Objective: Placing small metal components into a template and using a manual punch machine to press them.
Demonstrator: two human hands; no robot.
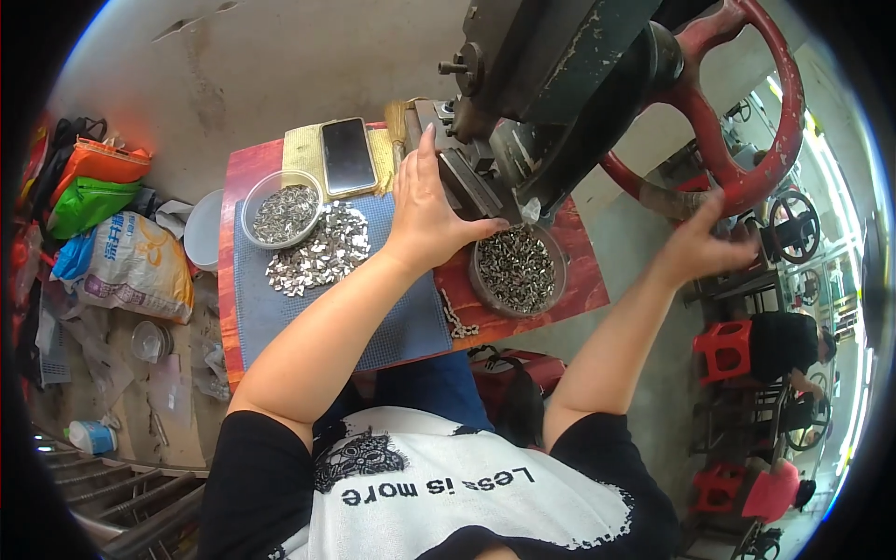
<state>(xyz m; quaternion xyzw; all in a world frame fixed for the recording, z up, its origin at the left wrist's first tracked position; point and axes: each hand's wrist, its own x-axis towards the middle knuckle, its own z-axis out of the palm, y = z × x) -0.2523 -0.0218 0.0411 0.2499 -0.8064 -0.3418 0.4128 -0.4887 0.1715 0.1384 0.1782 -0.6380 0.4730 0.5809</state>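
Observation:
My left hand (427, 201) is open beside the metal block (469, 183) at the base of a dark hand press (560, 65). Its fingers stretch along the block's left side. The thumb points right, above the rim of a clear round tub (518, 271) full of small metal pieces. Whether the fingertips touch the press, I cannot tell. My right hand (702, 247) is at the lower rim of the press's large red handwheel (791, 103). Its fingers are apart and slightly blurred, not wrapped round the rim.
Left of my left hand lie a loose pile of shiny metal pieces (322, 250), a second tub (283, 207) of them and a phone (349, 157) on a yellow cloth. Bags (140, 266) fill the far left. At right, people work beside red stools (723, 352) and other handwheels.

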